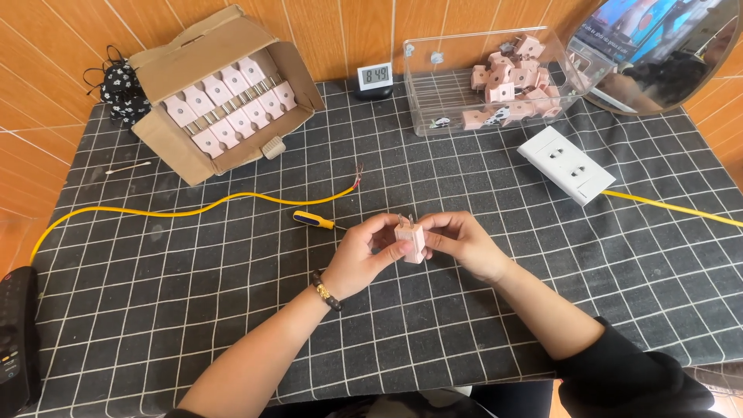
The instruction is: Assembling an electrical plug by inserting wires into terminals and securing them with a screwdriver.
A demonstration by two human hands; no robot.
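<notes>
A pink plug (410,240) is gripped between the left hand (364,255) and the right hand (463,244), fingers of both closed around its body, above the middle of a black grid-patterned table mat (232,310). Its metal prongs are pointed upward. A yellow-handled screwdriver (316,221) is laid just beside the left hand, near a yellow cable (193,209). A cardboard box (224,93) of pink plugs is seen at the far left, a clear bin (441,85) of more at the far right, beside a white socket strip (566,164).
</notes>
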